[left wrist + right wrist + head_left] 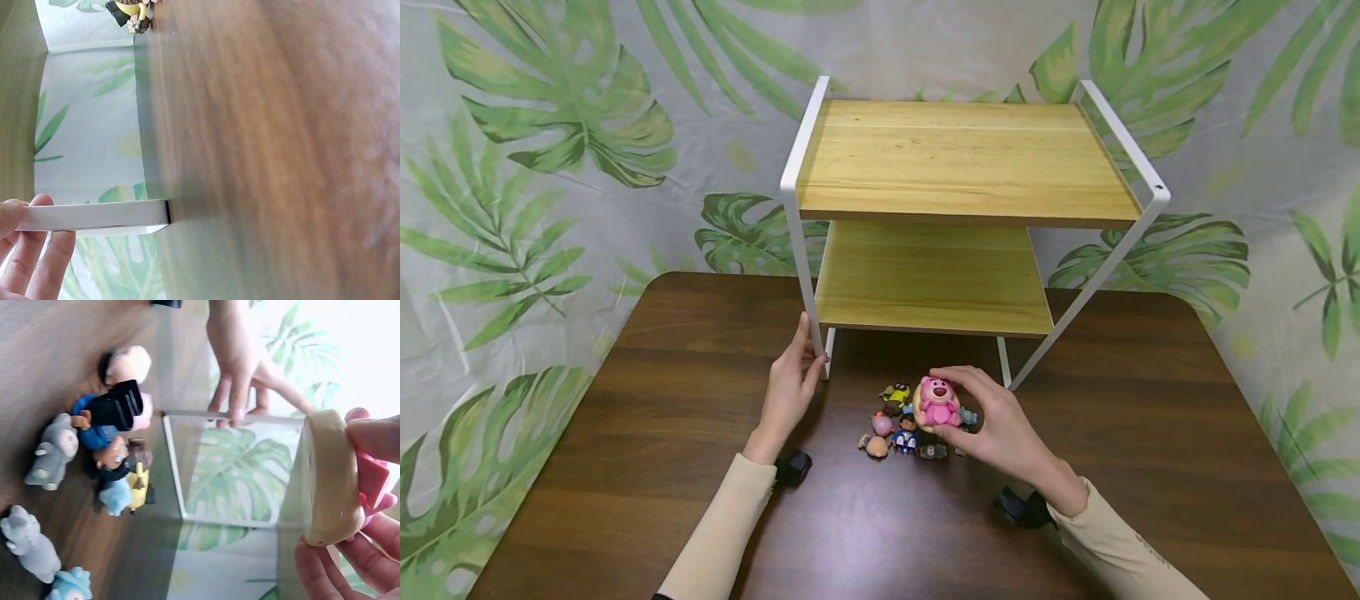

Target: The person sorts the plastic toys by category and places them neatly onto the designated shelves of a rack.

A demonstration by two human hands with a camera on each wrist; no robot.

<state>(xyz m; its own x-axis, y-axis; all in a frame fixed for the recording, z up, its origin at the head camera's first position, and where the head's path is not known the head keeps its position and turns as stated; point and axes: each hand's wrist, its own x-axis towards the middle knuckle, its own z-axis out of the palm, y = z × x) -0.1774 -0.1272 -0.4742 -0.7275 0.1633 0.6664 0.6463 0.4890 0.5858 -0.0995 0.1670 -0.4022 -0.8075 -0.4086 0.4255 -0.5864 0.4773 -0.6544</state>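
While dark brown wood-grain table (pixel 865 533) fills lower frame in head view, two-tier shelf with white metal frame and yellowish wood boards (pixel 955 158) sits upper centre. Left hand (pixel 787 387), left of centre: thumb and fingers gripping shelf's white metal front leg (pixel 100 216). Right hand (pixel 1003 421), right of centre: thumb and fingers curled round pink bear figure with rounded cream back (pixel 938 403), held up off table, just below middle of frame. Near it, lower centre: bunch of tiny multicoloured figurines (pixel 906 435) on table.
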